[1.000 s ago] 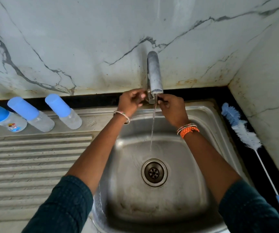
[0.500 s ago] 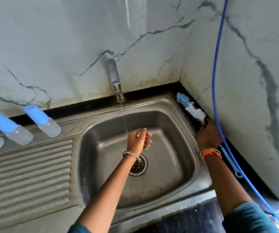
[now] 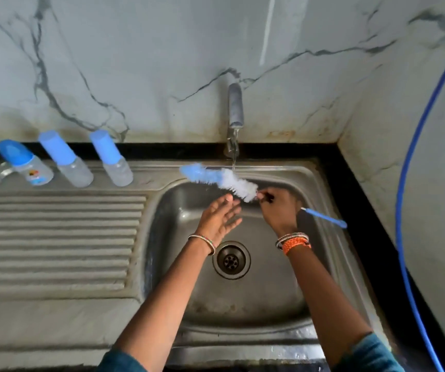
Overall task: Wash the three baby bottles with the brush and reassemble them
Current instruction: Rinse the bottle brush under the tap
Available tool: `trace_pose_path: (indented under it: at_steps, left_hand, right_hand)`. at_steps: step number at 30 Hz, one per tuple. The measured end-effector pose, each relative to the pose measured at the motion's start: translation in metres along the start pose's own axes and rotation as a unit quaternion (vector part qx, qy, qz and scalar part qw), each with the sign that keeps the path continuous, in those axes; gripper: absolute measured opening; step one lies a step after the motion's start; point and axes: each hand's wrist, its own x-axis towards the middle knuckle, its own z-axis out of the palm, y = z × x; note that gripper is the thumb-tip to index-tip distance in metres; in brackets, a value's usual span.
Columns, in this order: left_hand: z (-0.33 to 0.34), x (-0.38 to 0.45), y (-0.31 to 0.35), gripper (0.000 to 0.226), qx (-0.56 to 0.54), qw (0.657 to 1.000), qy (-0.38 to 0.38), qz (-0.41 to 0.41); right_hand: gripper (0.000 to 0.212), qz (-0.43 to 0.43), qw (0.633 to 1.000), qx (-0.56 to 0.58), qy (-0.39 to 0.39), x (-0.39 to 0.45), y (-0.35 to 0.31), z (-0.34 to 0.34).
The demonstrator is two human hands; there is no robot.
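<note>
Fingers: right hand (image 3: 280, 208) clamped on brush (image 3: 221, 181) wire | left hand (image 3: 220, 217) fingers apart, below bristles

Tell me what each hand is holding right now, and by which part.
The right hand grips the bottle brush by its thin handle just below the bristles. The left hand is open and holds nothing.

Right hand (image 3: 279, 210): grips the wire stem of the blue-and-white bristle bottle brush (image 3: 220, 181), held over the steel sink basin (image 3: 243, 299).
Brush head: under the running steel tap (image 3: 234, 114) at 12 o'clock.
Left hand (image 3: 220, 218): fingers spread, just below the bristles.
Three clear blue-capped baby bottles (image 3: 69, 159): standing at 10 o'clock.
</note>
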Motion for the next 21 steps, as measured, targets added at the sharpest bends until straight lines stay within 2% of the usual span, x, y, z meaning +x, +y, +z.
trace_pose_path:
  at_steps: [2,4,9,15,18,21]
  left_hand:
    - [-0.005,0.006,0.007,0.007,-0.098,0.995,0.009,-0.003]
    - [-0.006,0.014,0.012,0.011,-0.145,0.989,0.019,0.002]
    - [0.009,0.033,0.001,0.005,-0.082,0.996,0.021,-0.010]
    - [0.018,0.046,0.000,0.011,-0.081,0.993,0.085,0.030]
    - [0.012,0.050,0.009,0.005,-0.134,0.984,0.106,0.044]
    - [0.016,0.055,0.009,0.010,-0.209,0.967,0.141,0.014]
  right_hand:
    - [0.022,-0.012,0.999,-0.035,-0.018,0.006,-0.009,0.009]
    - [0.023,-0.017,0.999,-0.043,-0.025,0.012,-0.013,0.009]
    - [0.022,-0.051,0.995,-0.063,-0.057,0.017,-0.013,0.011]
    - [0.014,-0.054,0.995,-0.060,-0.055,0.035,-0.008,0.010]
    - [0.015,-0.070,0.994,-0.067,-0.059,0.038,-0.021,0.023]
    - [0.018,-0.116,0.984,-0.122,-0.063,0.042,-0.027,0.030]
